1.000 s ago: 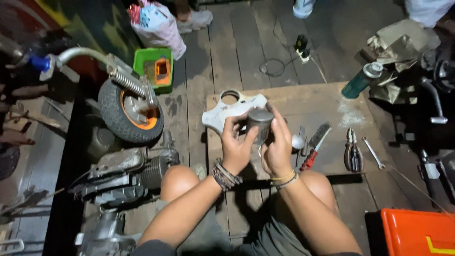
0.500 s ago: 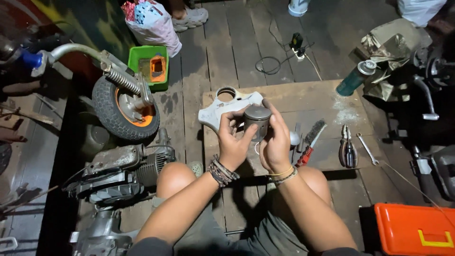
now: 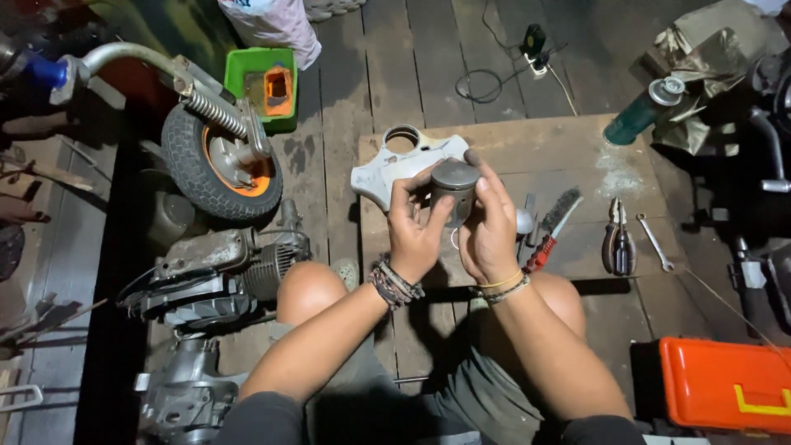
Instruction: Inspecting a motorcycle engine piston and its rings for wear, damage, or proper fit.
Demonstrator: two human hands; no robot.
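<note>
Piston (image 3: 454,191), a grey metal cylinder, sits mid-frame over the wooden board (image 3: 577,148), its long axis roughly upright, flat crown toward the camera. The left hand (image 3: 414,227) and right hand (image 3: 488,231) both clasp its sides, a white cover (image 3: 383,173) just behind.

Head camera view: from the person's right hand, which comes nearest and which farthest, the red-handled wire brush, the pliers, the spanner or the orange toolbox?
From the right hand, which holds the metal piston:
1. Red-handled wire brush, just to its right on the board.
2. Pliers, further right.
3. Spanner, right beyond the pliers.
4. Orange toolbox, at the lower right corner.
</note>
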